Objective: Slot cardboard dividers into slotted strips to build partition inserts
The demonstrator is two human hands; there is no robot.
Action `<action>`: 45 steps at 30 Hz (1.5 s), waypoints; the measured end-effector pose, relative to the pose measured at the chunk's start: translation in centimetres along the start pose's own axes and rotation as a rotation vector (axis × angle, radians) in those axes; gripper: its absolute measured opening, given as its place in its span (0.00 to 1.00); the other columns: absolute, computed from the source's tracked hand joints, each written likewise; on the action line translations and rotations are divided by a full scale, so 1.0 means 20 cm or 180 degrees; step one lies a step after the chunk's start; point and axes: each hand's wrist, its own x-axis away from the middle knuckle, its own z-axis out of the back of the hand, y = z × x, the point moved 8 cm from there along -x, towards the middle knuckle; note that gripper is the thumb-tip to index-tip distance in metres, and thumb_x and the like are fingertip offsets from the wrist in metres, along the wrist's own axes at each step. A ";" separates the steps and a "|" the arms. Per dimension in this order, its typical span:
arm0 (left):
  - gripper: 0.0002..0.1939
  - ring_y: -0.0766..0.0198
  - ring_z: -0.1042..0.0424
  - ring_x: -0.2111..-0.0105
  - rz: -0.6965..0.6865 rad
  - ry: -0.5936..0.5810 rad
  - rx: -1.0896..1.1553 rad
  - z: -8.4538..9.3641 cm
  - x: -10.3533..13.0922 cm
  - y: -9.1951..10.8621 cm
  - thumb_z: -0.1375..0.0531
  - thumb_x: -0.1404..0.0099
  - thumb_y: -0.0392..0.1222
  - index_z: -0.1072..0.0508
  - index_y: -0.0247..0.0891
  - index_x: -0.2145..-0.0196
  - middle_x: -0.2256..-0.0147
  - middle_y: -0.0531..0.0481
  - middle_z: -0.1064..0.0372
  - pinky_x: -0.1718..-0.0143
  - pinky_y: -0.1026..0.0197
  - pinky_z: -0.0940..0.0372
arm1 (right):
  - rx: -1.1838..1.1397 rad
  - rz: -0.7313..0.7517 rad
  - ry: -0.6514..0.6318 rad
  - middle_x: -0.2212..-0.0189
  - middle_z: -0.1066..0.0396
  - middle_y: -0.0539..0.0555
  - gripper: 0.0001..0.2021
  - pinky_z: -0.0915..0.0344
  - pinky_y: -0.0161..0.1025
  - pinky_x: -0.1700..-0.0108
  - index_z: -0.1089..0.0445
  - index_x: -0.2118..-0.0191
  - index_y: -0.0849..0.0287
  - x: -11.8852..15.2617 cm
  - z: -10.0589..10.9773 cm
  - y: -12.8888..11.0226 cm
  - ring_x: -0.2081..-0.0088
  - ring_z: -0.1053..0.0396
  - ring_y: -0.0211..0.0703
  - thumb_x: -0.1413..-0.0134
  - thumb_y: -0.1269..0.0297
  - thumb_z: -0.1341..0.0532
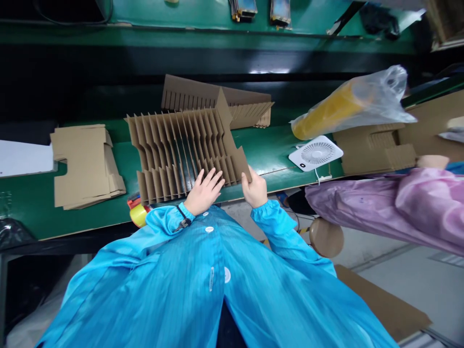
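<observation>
A cardboard divider rack (174,140) made of several upright slotted panels stands on the green bench. My left hand (205,192) lies on its near edge, fingers spread, touching the panel tops. At the rack's right end, my right hand (254,187) pinches the lower corner of the outermost cardboard panel (237,162), which is taller than the others and leans slightly. Behind the rack lie slotted cardboard strips (195,92). To the left is a stack of flat notched cardboard pieces (83,169).
A white fan (316,153) and a yellow roll in clear plastic (329,111) lie on the right. A yellow tape roll (138,215) sits at the front edge. A person's pink sleeve (380,203) reaches in near more cardboard (373,150). A shelf (203,14) runs behind.
</observation>
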 end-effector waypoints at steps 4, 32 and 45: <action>0.22 0.44 0.46 0.37 -0.0001 -0.0043 0.0041 -0.01 0.00 0.00 0.43 0.33 0.40 0.33 0.33 0.43 0.39 0.35 0.43 0.39 0.35 0.49 | 0.0017 -0.0173 0.0447 0.51 0.27 0.63 0.24 0.31 0.47 0.49 0.34 0.44 0.62 0.04 -0.03 0.00 0.53 0.26 0.52 0.39 0.58 0.55; 0.20 0.46 0.44 0.38 0.0060 0.0134 -0.0165 -0.06 -0.01 -0.01 0.44 0.32 0.38 0.34 0.39 0.42 0.40 0.36 0.41 0.41 0.35 0.46 | 0.1275 -0.0089 -0.0114 0.65 0.27 0.67 0.17 0.37 0.53 0.55 0.32 0.58 0.65 -0.84 0.02 -0.21 0.60 0.30 0.60 0.38 0.60 0.54; 0.21 0.46 0.44 0.38 0.0036 0.0150 -0.0164 -0.06 0.00 0.00 0.43 0.33 0.38 0.34 0.38 0.42 0.40 0.35 0.42 0.40 0.34 0.48 | 0.1174 -0.0096 0.0084 0.65 0.28 0.68 0.18 0.37 0.55 0.56 0.33 0.58 0.65 -0.82 0.06 -0.20 0.60 0.30 0.61 0.39 0.60 0.56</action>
